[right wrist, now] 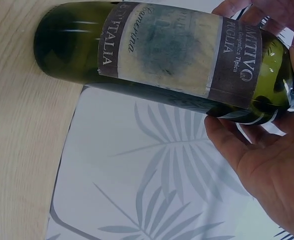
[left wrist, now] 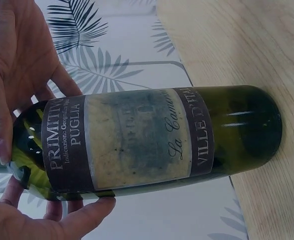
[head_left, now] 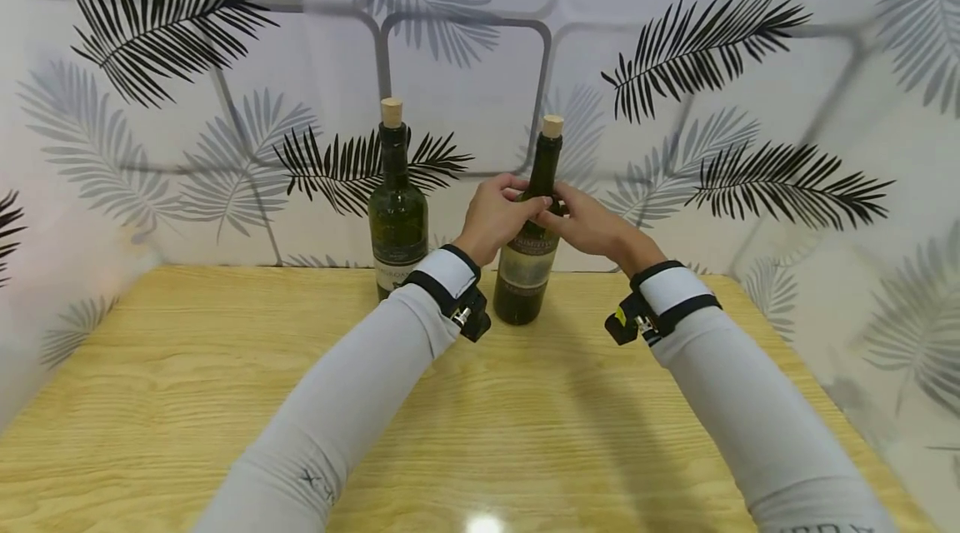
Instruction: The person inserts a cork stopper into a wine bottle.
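Note:
A green glass wine bottle (head_left: 528, 266) with a cork (head_left: 552, 127) in its mouth is between my two hands, its top leaning slightly right in the head view. My left hand (head_left: 498, 215) grips its shoulder from the left, thumb across the front. From the other side my right hand (head_left: 588, 221) holds the same shoulder, its thumb close to the left thumb. Both wrist views show the bottle's dark and cream label (left wrist: 137, 140) and curved fingers around the upper glass. The base is at the table's back part; whether it touches the wood is hard to tell.
To the left stands a second corked green wine bottle (head_left: 397, 225), its lower part partly hidden by my left wrist. Beneath is a light wooden table (head_left: 225, 366). Behind its back edge hangs a pale leaf-patterned cloth (head_left: 480, 58).

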Demonstrator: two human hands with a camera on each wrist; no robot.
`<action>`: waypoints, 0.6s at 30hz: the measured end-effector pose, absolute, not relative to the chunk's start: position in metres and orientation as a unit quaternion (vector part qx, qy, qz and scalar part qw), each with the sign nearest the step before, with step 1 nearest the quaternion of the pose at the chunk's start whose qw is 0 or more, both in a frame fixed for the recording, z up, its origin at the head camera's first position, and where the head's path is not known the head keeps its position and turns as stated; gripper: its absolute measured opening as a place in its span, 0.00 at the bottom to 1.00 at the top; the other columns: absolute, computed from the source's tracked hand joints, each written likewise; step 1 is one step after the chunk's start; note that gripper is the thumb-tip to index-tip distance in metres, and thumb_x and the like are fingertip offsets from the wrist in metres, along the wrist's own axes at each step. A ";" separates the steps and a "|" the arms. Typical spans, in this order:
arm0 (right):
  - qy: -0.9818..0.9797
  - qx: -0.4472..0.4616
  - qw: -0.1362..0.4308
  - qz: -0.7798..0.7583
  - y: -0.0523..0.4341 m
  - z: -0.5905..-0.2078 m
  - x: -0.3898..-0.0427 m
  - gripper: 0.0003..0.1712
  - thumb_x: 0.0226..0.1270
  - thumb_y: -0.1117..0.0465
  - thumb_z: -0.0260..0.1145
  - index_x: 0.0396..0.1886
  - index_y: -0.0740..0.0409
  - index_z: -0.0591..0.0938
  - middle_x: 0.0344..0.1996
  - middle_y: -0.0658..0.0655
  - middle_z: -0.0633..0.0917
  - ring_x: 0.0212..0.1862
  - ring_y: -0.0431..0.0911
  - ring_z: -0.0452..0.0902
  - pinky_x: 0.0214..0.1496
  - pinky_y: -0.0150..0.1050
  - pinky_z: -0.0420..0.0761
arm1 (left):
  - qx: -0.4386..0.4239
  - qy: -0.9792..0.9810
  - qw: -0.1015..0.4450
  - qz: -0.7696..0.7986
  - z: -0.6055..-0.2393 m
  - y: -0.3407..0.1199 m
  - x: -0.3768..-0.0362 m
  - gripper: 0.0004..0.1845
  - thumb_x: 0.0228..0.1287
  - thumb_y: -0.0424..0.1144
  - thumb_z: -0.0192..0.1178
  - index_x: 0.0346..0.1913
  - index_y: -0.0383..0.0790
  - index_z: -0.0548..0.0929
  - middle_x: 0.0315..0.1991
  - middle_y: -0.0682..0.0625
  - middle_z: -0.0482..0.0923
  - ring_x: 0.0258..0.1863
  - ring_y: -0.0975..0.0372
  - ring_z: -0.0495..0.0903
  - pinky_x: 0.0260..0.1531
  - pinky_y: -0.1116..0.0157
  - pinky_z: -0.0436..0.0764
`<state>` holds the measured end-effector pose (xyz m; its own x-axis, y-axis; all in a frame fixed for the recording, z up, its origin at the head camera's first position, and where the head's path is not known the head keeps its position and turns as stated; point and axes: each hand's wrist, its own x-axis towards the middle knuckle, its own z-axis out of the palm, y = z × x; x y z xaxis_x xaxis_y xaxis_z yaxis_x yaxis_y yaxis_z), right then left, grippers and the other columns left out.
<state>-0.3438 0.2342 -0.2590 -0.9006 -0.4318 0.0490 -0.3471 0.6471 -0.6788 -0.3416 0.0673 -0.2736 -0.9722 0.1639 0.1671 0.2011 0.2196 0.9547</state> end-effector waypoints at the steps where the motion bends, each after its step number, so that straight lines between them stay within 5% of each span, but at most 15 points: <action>1: 0.909 -0.212 0.056 -0.355 0.235 -0.259 -0.344 0.28 0.82 0.55 0.50 0.73 0.65 0.62 0.70 0.68 0.68 0.72 0.61 0.63 0.71 0.58 0.65 | -0.119 -0.781 0.017 -0.613 -0.274 0.068 -0.342 0.20 0.68 0.43 0.66 0.59 0.39 0.80 0.57 0.41 0.77 0.54 0.49 0.79 0.56 0.52 0.79; 18: 0.917 -0.191 0.056 -0.345 0.230 -0.265 -0.346 0.30 0.83 0.53 0.49 0.76 0.62 0.60 0.71 0.69 0.68 0.72 0.62 0.64 0.71 0.58 0.66 | -0.127 -0.806 0.041 -0.576 -0.279 0.066 -0.343 0.19 0.70 0.45 0.64 0.59 0.39 0.80 0.57 0.41 0.79 0.56 0.50 0.79 0.55 0.53 0.79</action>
<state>-0.3462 0.2296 -0.2649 -0.9211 -0.3883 0.0289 -0.3112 0.6897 -0.6538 -0.3432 0.0656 -0.2789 -0.9646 0.1573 0.2118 0.2513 0.3034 0.9191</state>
